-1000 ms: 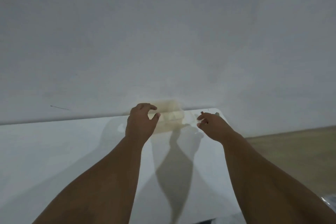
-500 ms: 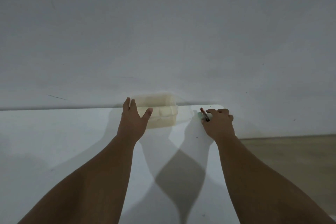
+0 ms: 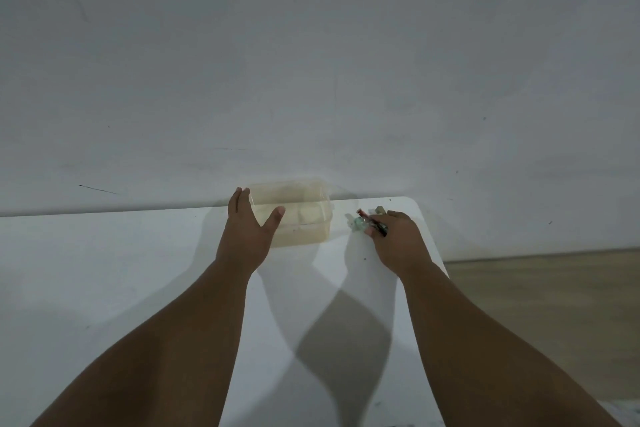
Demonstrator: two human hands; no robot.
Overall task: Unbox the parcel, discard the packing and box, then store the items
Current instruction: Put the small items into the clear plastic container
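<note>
Translucent plastic container (image 3: 292,215), frame centre at the table's (image 3: 104,270) far edge; left hand (image 3: 247,229) spread open against its left wall. Right hand (image 3: 394,239) clamped on small items (image 3: 363,220), centre-right. Container likely light, stiff, slippery: grip opposite walls.

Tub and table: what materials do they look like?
Tub: likely translucent plastic, yellowish, smooth; the table edge and wall show faintly through its walls. Table: white, smooth, slightly glossy, probably laminate or plastic; its rounded corner and soft shadow sheen suggest so, though the core isn't visible.
</note>
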